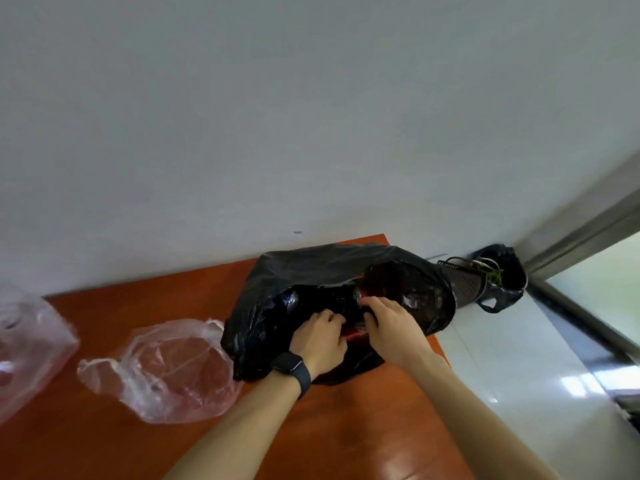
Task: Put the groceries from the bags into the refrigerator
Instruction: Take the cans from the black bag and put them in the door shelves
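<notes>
Left hand [320,337], watch [294,370] on its wrist, and right hand [384,323]: fingers curled, both gripping dark plastic [341,301] in the mouth of the black bag [277,289]. Could not tell whether this was the bag's own film or an inner pack. A red item [356,336] showed between the hands, inside the bag. The bag lay on the table [194,289] at its far right corner. Left of it lay a clear bag [166,368], touching it, and a second clear bag [31,341] further left. On the floor to the right stood a bin [498,282], black-lined.

Wall [311,133] perhaps close behind black bag [277,271].
</notes>
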The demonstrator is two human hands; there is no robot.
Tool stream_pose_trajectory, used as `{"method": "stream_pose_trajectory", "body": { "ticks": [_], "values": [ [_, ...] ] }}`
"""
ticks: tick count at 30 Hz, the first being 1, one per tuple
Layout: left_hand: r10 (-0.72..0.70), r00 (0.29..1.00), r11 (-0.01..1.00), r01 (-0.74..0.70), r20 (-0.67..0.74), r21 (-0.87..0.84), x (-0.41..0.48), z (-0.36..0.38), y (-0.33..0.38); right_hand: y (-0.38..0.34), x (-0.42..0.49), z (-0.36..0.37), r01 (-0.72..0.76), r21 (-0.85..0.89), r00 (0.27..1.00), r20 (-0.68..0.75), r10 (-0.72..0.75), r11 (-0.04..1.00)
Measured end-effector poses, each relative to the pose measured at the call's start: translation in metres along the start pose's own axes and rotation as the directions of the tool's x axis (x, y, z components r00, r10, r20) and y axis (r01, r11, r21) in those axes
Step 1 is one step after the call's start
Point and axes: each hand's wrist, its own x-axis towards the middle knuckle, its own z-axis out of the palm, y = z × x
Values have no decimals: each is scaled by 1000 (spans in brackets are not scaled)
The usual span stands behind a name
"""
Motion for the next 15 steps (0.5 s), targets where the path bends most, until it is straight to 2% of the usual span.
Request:
{"method": "stream_pose_trajectory", "body": {
  "ticks": [3,6,10,15],
  "values": [
    [-15,1000,1000,15,26,6,21,14,5,16,35,6,-37,-110,990,135,52,993],
    [-45,998,998,42,47,56,39,29,13,31,64,13,-63,-228,973,203,111,972],
    [-136,977,983,113,163,143,58,44,25,34,90,27,-37,-392,939,301,166,919],
    [-180,955,968,129,237,217,69,58,23,35,102,41,8,-524,932,313,184,852]
  ]
}}
